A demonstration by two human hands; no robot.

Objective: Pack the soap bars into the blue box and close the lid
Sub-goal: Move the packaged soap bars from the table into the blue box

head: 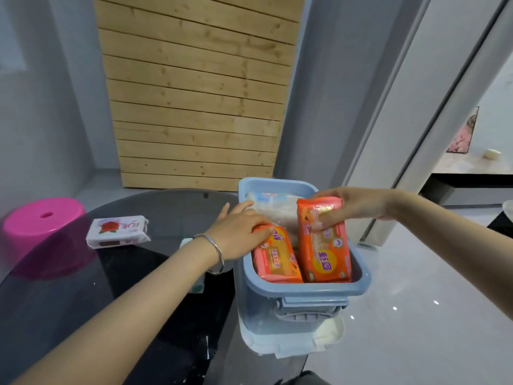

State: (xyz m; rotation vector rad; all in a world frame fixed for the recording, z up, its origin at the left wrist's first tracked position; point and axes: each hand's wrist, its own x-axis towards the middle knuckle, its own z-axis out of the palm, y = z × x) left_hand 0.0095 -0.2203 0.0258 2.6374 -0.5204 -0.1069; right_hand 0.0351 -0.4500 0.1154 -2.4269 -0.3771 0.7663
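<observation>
Orange soap pack [324, 254] pinched at its top by the right hand [358, 204], standing upright inside the blue box [305, 287].

From my remote seat I judge packing is under way. The left hand [238, 234] lies flat, fingers extended, pressing a second orange pack [277, 259] beside the first. Pale packs [274, 207] fill the back of the box. I would next seat the held pack, then fetch the white rose-printed pack [118, 231] lying well apart on the dark glass table [55, 301]. A white piece [327, 337] under the box may be the lid; I cannot tell. Wrappers look glossy and crinkly, so likely slippery.
</observation>
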